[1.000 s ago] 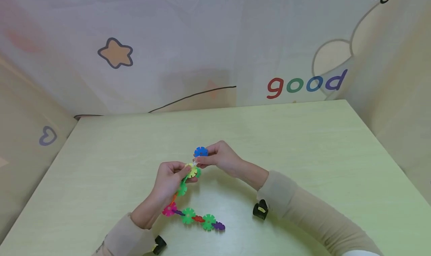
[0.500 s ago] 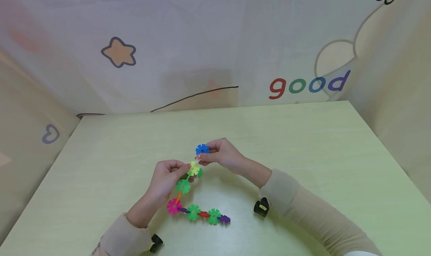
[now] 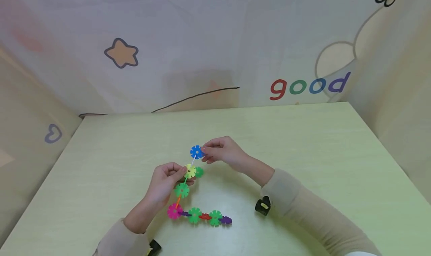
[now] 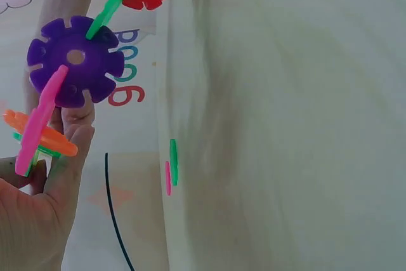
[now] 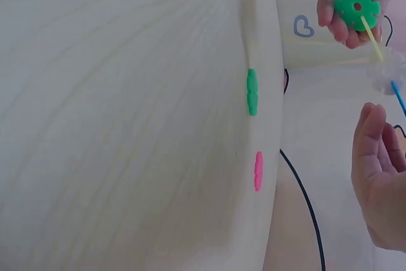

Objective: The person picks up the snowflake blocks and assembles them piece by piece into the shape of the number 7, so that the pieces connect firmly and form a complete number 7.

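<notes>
In the head view my left hand (image 3: 163,181) pinches a yellow snowflake disc (image 3: 190,171) in a chain of slotted plastic discs. Above it the chain runs through a pale edge-on disc to a blue disc (image 3: 196,152). My right hand (image 3: 227,153) pinches the blue disc at its right edge; the right wrist view cuts off this contact. From the left hand the chain hangs down through a green disc (image 3: 182,190) to a pink disc (image 3: 174,211). Its tail reaches right to a purple disc (image 3: 226,220). The right wrist view shows the clear disc (image 5: 384,73) between yellow and blue.
In the right wrist view a loose green disc (image 5: 252,92) and a loose pink disc (image 5: 258,171) lie on the table. Black wrist devices sit by the right sleeve (image 3: 286,194) and left sleeve (image 3: 122,239). A printed cloth (image 3: 202,42) stands behind the table (image 3: 286,136).
My right fingers have shifted from the front of the blue disc to its right edge, exposing its face and the pale disc. The left hand still pinches the yellow disc.
</notes>
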Demonstrator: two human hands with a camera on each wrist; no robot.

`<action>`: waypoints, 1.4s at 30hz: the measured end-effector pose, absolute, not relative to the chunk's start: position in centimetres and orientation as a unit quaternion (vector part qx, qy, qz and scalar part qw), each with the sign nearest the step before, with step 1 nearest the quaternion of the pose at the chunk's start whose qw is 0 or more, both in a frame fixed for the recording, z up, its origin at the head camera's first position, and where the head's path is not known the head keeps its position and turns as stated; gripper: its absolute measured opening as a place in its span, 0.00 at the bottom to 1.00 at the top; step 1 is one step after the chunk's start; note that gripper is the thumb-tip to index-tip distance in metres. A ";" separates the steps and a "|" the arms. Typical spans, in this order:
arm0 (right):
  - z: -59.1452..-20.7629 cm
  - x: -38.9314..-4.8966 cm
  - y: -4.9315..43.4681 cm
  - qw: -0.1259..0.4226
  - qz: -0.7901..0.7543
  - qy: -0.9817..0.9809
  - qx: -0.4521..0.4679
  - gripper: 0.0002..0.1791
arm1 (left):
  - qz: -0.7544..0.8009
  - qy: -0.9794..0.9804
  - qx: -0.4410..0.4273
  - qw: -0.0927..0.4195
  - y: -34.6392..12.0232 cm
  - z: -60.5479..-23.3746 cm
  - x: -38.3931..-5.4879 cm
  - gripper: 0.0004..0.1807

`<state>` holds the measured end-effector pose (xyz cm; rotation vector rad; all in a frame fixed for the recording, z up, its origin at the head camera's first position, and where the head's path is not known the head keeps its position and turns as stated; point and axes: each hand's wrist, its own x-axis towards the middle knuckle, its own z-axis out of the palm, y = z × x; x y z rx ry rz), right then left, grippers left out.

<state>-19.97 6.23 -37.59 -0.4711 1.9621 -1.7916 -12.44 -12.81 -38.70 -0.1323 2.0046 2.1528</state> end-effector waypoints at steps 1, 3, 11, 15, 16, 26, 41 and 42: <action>-37.5 -20.0 6.3 0.216 -0.647 0.713 -0.165 0.13 | 0.728 0.676 -0.048 0.098 -12.8 -38.7 -12.4 0.07; -37.5 -20.0 6.3 0.215 -0.648 0.713 -0.158 0.12 | 0.729 0.675 -0.052 0.098 -12.9 -38.6 -12.2 0.07; -37.2 -19.8 5.6 0.221 -0.649 0.714 -0.143 0.10 | 0.733 0.663 -0.003 0.154 -13.2 -39.1 -11.9 0.11; -37.2 -19.8 5.3 0.225 -0.636 0.724 -0.143 0.10 | 0.728 0.662 0.018 0.176 -13.5 -39.3 -11.9 0.20; -37.2 -19.8 5.2 0.226 -0.634 0.725 -0.145 0.10 | 0.727 0.663 0.024 0.178 -13.5 -39.3 -11.9 0.21; -37.4 -19.9 4.4 0.239 -0.619 0.731 -0.158 0.08 | 0.695 0.704 -0.019 0.146 -12.7 -38.9 -13.1 0.12; -39.6 -23.0 4.5 0.228 -0.373 0.862 -0.258 0.12 | 0.676 0.722 -0.002 0.150 -14.0 -39.2 -13.3 0.10; -39.9 -23.1 4.4 0.231 -0.360 0.865 -0.263 0.13 | 0.675 0.722 0.000 0.152 -14.1 -39.2 -13.3 0.10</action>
